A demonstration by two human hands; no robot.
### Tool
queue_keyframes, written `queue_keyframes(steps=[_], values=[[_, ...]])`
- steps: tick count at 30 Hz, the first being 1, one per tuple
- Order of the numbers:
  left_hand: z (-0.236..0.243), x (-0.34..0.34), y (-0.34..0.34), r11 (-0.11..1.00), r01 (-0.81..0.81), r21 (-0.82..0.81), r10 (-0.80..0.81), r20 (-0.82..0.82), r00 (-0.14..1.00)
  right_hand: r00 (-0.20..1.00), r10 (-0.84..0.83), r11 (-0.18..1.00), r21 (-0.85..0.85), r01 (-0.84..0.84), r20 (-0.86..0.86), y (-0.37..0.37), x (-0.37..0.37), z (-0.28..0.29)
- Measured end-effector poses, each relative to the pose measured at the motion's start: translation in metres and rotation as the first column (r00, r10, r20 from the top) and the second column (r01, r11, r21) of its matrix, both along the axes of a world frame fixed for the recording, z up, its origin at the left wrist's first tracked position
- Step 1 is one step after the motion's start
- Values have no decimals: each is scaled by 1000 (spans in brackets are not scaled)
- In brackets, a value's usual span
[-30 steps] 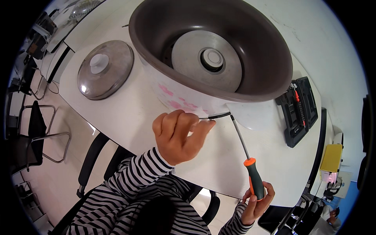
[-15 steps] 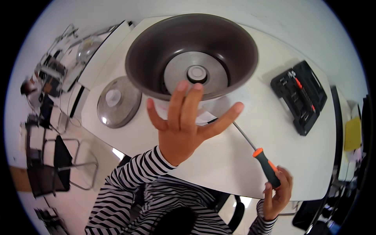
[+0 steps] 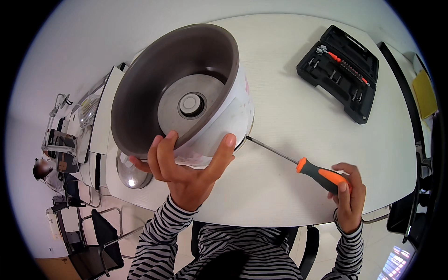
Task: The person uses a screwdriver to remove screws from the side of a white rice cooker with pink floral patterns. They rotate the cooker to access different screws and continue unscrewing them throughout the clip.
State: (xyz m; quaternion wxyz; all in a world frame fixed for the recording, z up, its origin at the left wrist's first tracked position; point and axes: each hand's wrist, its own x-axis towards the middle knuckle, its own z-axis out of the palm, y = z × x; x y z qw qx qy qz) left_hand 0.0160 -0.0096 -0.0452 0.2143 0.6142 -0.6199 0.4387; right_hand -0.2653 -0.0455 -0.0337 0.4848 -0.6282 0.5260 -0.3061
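A rice cooker body [image 3: 219, 126], with a brown inner wall and a white outer side, stands on the left part of the table. Inside it lies a round metal heating plate [image 3: 170, 100] with a raised centre button. My left hand [image 3: 186, 179] grips the near side, fingertips at the rim and thumb against the outer wall. In my right hand [image 3: 350, 196] is the handle of a green and orange screwdriver [image 3: 322, 175]. Its shaft points left, and the tip meets the cooker's lower edge. Whether the tip sits in a gap or on a screw cannot be made out.
A round metal lid [image 3: 135, 179] is partly hidden behind the cooker and my left hand. At the far right of the white table [image 3: 280, 107] lies an open black tool case [image 3: 338, 74] with bits. Chairs [image 3: 100, 240] and a person [image 3: 44, 170] are off to the left.
The view has shifted. My left hand has come onto the cooker's near side, and the cooker now stands nearer the lid. The screwdriver lies flatter in view, its tip at the cooker's base.
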Motion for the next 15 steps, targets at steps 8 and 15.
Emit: queue_keyframes(steps=[8,15], values=[[6,5,1,1000,19,-10,-18,111,994,900,42,551,-741,-383,-434,-1,10,-3],[7,4,4,998,-24,64,17,109,994,953,73,957,-249,-150,-295,-4,6,9]])
